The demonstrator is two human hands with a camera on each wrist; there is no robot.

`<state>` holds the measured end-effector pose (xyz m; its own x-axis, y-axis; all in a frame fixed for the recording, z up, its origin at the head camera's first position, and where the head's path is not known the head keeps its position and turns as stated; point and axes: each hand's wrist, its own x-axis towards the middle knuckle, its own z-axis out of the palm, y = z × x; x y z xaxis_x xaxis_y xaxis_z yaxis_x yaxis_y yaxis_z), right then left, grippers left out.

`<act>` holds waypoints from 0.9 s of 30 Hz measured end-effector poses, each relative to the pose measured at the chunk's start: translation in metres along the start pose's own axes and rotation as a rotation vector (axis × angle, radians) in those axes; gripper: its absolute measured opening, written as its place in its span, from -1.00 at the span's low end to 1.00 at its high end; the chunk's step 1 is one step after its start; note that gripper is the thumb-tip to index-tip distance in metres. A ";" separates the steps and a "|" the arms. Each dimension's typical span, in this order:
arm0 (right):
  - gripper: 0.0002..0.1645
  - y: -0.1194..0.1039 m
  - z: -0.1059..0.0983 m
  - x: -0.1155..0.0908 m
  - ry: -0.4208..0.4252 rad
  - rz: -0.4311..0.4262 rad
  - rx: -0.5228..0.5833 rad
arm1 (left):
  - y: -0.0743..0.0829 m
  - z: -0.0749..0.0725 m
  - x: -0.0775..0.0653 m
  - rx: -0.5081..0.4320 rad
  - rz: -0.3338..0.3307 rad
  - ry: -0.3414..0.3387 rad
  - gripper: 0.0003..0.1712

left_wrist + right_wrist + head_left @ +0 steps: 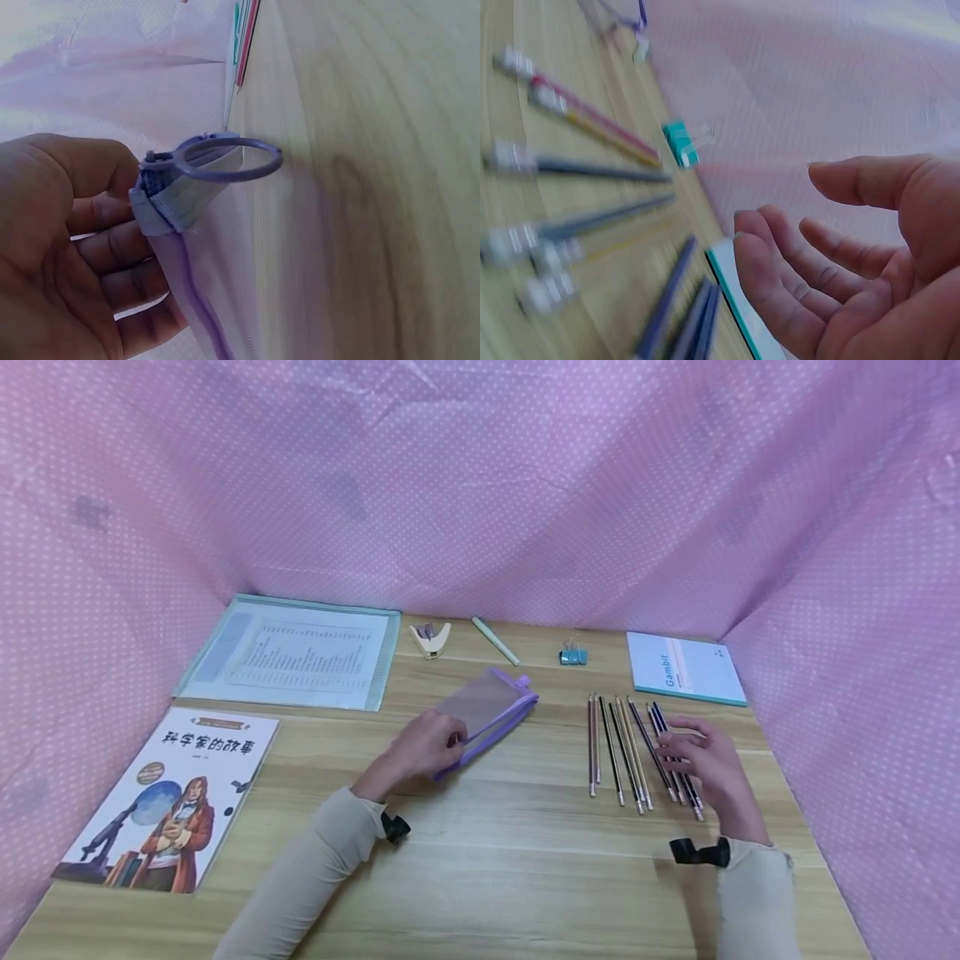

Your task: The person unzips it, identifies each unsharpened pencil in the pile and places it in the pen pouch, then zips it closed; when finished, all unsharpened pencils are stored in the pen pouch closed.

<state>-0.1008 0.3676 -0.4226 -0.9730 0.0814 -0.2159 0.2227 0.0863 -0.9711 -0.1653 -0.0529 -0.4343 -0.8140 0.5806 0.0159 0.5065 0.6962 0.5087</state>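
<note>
My left hand [424, 745] holds the near end of a translucent pencil pouch [480, 700] with purple zipper edging. In the left wrist view, the thumb and fingers grip the pouch's corner beside a purple zipper-pull ring [232, 177]. Over the right end of a row of pencils [632, 752] hovers my right hand [708, 764], partly covering the dark ones. Its thumb stands apart from the loosely bent fingers [759, 281], with nothing between them. The pencils lie side by side, eraser ends toward me, in dark, reddish and yellowish colours.
Along the back are a stapler [431, 641], a pale green pen [495, 641] and a teal binder clip [573, 657]. A notebook [686, 667] lies at back right. A document folder [292, 652] and an illustrated book [168, 802] occupy the left. Pink dotted cloth [480, 485] encloses the table.
</note>
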 end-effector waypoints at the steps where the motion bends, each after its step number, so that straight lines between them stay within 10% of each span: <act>1: -0.76 0.000 -0.006 -0.001 0.011 0.004 -0.015 | 0.000 0.001 0.000 -0.014 -0.010 0.002 -0.94; 15: -0.28 0.006 -0.049 0.009 0.063 0.098 -0.595 | 0.003 0.016 0.001 -0.151 -0.139 0.043 -0.90; 27: -0.21 0.022 -0.064 0.025 -0.112 0.096 -0.706 | -0.002 0.017 -0.001 -0.154 -0.131 0.064 -0.84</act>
<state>-0.1163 0.4354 -0.4426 -0.9390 0.0216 -0.3433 0.2567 0.7081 -0.6578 -0.1610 -0.0474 -0.4499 -0.8888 0.4583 -0.0069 0.3499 0.6881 0.6357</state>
